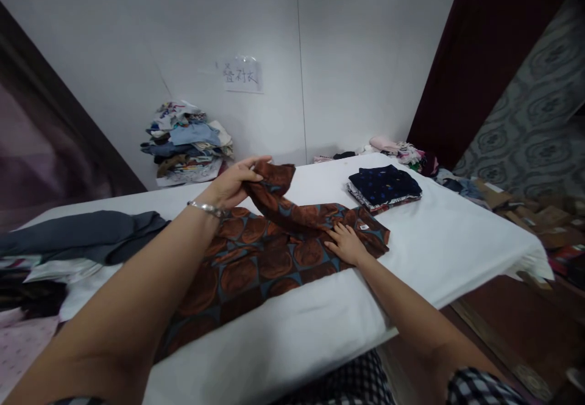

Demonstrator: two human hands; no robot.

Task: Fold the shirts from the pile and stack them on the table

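Presumably light, soft and crease-prone, the patterned garment [274, 262] lies along the worktop's [461, 228] near side, best held at seams or edges, the left hand [234, 184] pinching a raised sleeve [286, 213] between closed fingers, the right hand [348, 245] pressing flat, fingers spread, beside the white label [364, 227].

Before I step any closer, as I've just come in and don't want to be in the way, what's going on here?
A person is handling a brown-and-blue patterned garment spread on a white-covered table. The left hand holds up one narrow part of it, while the right hand lies on the fabric near a small pale label. Beyond the right hand sits a folded stack of clothes, and a taller heap stands at the back left.
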